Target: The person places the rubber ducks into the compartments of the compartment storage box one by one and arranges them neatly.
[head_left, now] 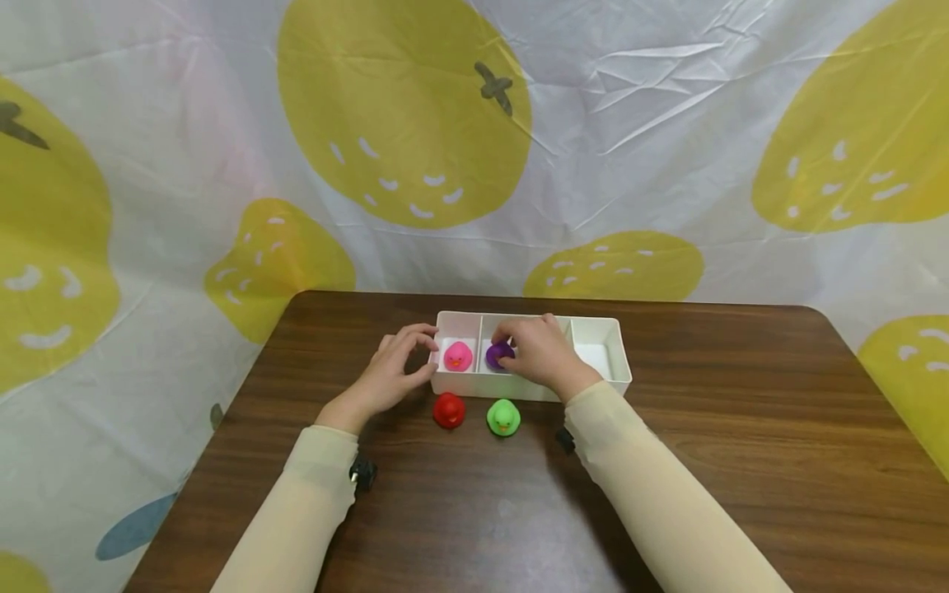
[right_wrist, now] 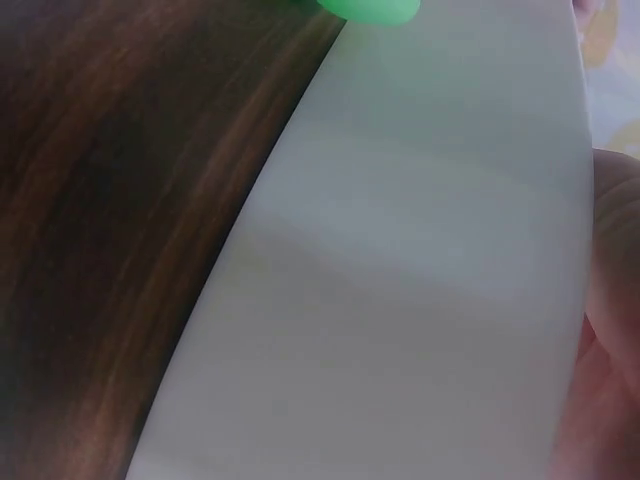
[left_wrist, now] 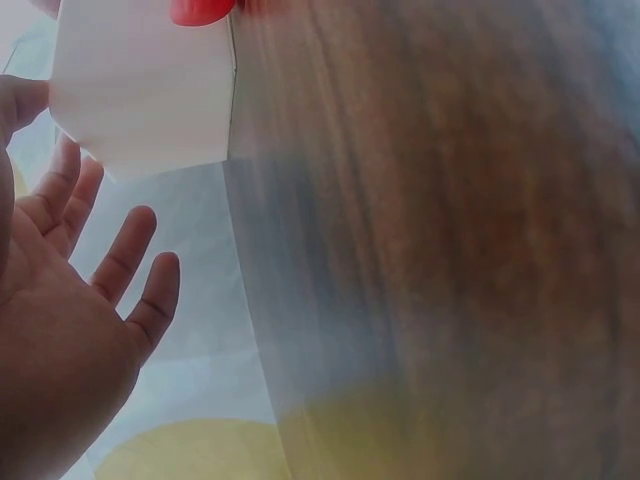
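Note:
A white box (head_left: 497,385) with three compartments stands on the table. My right hand (head_left: 544,350) reaches over its front wall and pinches a purple rubber duck (head_left: 498,356) in the middle compartment. In the right wrist view, the box wall (right_wrist: 400,260) hides most of that hand. A pink rubber duck (head_left: 458,357) sits in the left compartment. My left hand (head_left: 385,375) touches the box's left end with thumb and fingertips, its other fingers spread in the left wrist view. In front of the box are a red rubber duck (head_left: 449,410) and a green rubber duck (head_left: 504,418).
The dark wooden table (head_left: 741,428) extends to both sides of the box. Behind it hangs a white cloth (head_left: 638,123) with yellow fruit prints. The right compartment (head_left: 595,356) shows its white floor beside my right hand.

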Available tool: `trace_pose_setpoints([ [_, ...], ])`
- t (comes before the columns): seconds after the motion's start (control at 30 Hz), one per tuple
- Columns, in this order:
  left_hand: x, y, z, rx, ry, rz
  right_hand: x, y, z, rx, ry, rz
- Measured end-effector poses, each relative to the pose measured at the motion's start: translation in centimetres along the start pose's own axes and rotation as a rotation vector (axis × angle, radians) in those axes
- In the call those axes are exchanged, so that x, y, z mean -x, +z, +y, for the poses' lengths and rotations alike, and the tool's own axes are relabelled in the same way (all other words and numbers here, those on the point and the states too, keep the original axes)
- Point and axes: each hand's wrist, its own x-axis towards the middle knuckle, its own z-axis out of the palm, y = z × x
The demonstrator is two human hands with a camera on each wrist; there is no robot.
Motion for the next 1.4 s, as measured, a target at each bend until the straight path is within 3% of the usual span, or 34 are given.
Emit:
trace_pose_setpoints([
  [0.47,-0.4,0.1,0.3,0.01,-0.008,-0.008,-0.3,-0.4,0.4,0.001,-0.007,-0.03],
  [0.7,-0.6,0.0,0.2,-0.019,0.022,0.013,-0.3,-0.8,0.1,-0.021,-0.001,-0.038],
  [1.13,-0.1,0.0,0.1,-0.017,0.02,0.019,1.8,-0.3,-0.9,-0.092,-0.023,0.096],
  [1.4,-0.1,0.2,-0.1,-0.016,0.023,0.023,2.8,-0.5,-1.2,-0.066,-0.05,0.184],
])
